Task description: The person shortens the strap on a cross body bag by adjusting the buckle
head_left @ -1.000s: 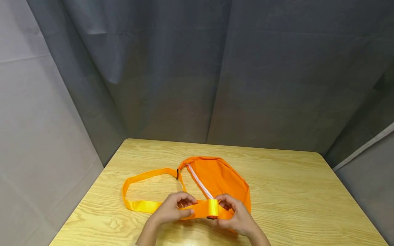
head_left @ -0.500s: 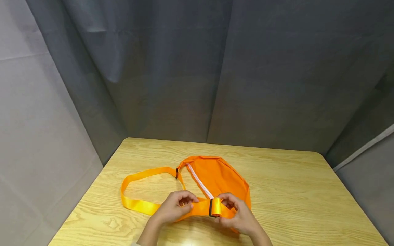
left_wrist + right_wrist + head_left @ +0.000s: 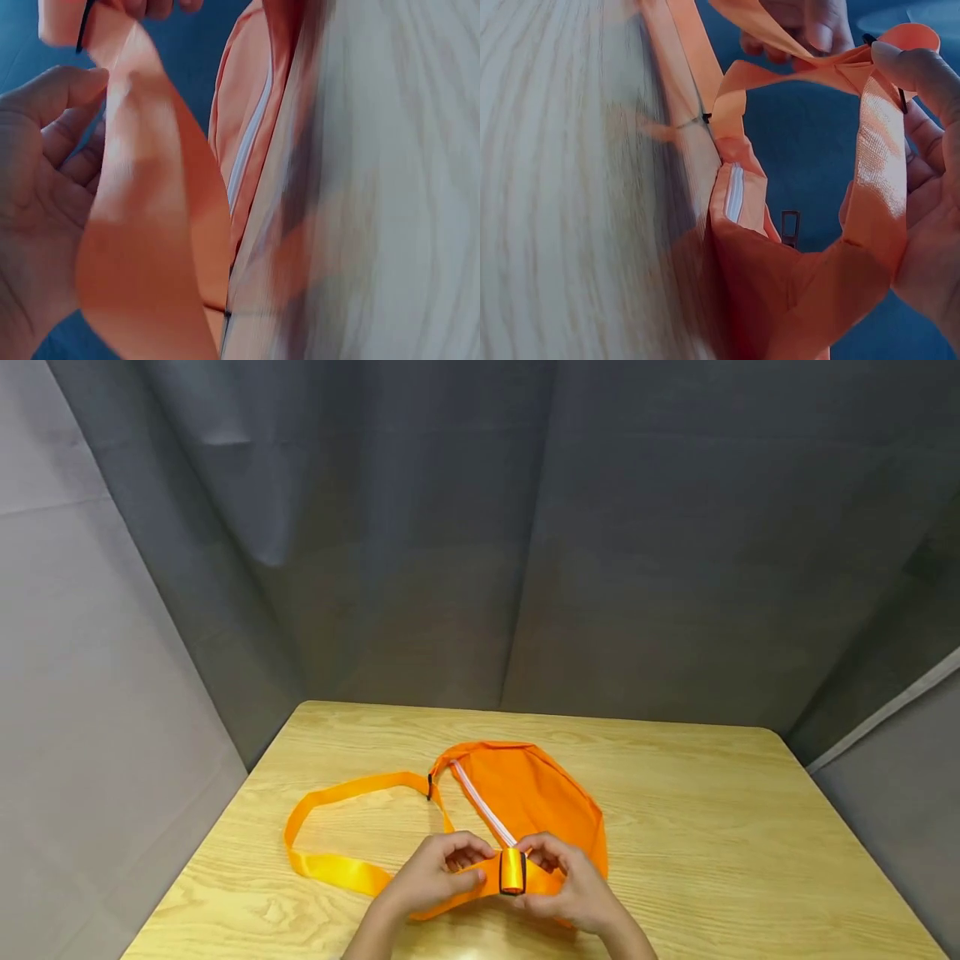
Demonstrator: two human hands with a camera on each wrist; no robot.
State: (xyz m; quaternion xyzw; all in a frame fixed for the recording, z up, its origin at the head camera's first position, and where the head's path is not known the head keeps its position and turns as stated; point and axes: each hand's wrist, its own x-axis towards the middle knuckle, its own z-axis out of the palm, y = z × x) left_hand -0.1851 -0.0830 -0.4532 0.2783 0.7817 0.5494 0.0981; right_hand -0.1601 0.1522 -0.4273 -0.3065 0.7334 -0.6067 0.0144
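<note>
An orange bag [image 3: 536, 797] with a white zipper [image 3: 480, 802] lies on the wooden table in the head view. Its long strap [image 3: 337, 870] loops out to the left. Near the front, a black slide buckle [image 3: 522, 873] frames a small raised fold of strap [image 3: 511, 870]. My left hand [image 3: 435, 877] pinches the strap just left of the buckle. On the buckle's other side, my right hand [image 3: 566, 889] holds it with thumb and fingers. In the right wrist view, the right thumb [image 3: 911, 64] presses where strap and buckle meet. A metal zipper pull [image 3: 790, 227] hangs from the bag.
A second black buckle [image 3: 430, 787] sits on the strap near the bag's upper left corner. The wooden table [image 3: 712, 827] extends to the right of the bag. Dark grey curtains [image 3: 420, 568] stand behind it, with a pale panel [image 3: 97, 693] on the left.
The black buckle has turned and now surrounds the strap fold, which stood beside it half a second ago. The left strap loop has shifted slightly left. Both hands keep their holds.
</note>
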